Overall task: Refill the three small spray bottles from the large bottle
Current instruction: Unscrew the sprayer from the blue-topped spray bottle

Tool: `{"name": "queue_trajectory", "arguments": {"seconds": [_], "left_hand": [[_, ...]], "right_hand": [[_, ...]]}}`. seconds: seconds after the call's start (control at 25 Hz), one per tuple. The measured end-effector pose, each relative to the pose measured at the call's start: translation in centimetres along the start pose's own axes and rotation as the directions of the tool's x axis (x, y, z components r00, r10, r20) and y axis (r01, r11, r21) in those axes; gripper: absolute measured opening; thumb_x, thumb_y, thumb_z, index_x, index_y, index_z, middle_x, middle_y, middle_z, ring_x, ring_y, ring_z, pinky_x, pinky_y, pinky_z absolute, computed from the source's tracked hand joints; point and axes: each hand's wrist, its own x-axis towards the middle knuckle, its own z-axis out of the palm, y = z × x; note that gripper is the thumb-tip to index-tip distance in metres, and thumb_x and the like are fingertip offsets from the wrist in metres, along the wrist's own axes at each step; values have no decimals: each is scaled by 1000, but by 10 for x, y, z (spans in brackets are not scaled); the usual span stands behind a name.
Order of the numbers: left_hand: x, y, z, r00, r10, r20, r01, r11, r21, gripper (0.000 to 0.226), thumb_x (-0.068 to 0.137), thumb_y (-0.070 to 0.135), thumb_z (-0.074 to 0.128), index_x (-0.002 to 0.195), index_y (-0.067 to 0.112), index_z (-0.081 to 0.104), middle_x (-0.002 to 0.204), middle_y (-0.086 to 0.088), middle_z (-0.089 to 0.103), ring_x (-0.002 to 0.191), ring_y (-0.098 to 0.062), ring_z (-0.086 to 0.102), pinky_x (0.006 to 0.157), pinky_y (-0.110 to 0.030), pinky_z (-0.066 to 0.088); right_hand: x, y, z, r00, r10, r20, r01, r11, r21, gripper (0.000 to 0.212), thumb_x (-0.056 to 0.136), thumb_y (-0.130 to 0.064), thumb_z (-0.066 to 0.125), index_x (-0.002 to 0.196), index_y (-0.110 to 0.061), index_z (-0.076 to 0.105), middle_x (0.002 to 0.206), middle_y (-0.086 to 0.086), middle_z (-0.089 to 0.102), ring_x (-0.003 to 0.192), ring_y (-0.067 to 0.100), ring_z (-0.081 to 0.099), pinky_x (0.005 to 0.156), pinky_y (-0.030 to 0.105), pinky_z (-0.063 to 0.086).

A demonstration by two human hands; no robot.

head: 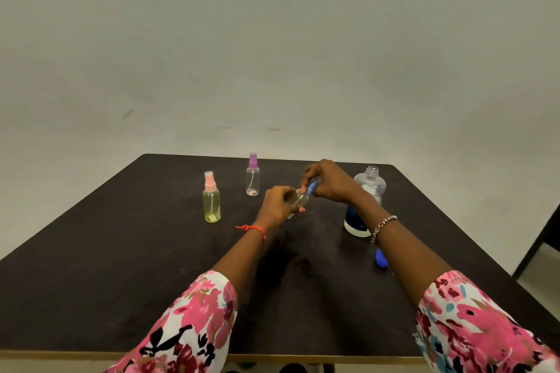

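My left hand [277,201] grips the clear body of a small spray bottle [298,199], tilted above the table. My right hand [328,182] pinches that bottle's blue spray top [312,186]. A yellowish spray bottle with a pink top [211,198] stands upright to the left. A clear spray bottle with a purple top [252,175] stands further back. The large clear bottle [369,188] stands uncapped behind my right wrist, blue label low on it. Its blue cap [381,258] lies on the table under my right forearm.
The dark table [121,251] has a light front edge and ends against a pale wall. A dark smear marks the surface between my forearms. A dark frame [542,239] stands off the table's right side.
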Motion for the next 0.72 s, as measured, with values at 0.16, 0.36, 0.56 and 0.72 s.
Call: {"name": "queue_trajectory", "arguments": {"seconds": [0.16,0.36,0.56,0.72], "left_hand": [[3,-7,-8,973,-129,192,102,984,144,35,78,12,70,107,-6,60,92,-13,57,87,-19,51,78,-29,42],[-1,-16,-17,978,-209,14,209,977,-46,21,80,7,66,98,-1,60,91,-9,53,88,-17,50,67,-17,43],[-2,-19,-17,931,-290,-221,262,954,-146,16,80,7,67,92,-1,60,95,-10,56,93,-20,53,84,-29,45],[-4,-19,-11,931,-273,-242,234,956,-179,13,79,6,67,82,5,55,91,-10,56,90,-19,53,82,-30,45]], "right_hand": [[-2,11,-3,982,-50,-183,68,994,91,33,62,25,49,69,2,72,87,19,67,81,27,62,60,14,44],[-8,24,0,917,54,-395,13,986,166,20,72,6,63,86,-3,72,86,11,66,76,15,57,60,7,42],[-30,45,52,934,271,-234,-252,962,108,24,69,-16,75,85,-3,62,91,18,63,81,21,55,68,29,45],[-47,50,83,921,383,-75,-378,923,71,30,68,-23,76,85,-13,53,104,12,56,88,22,56,75,34,51]]}}
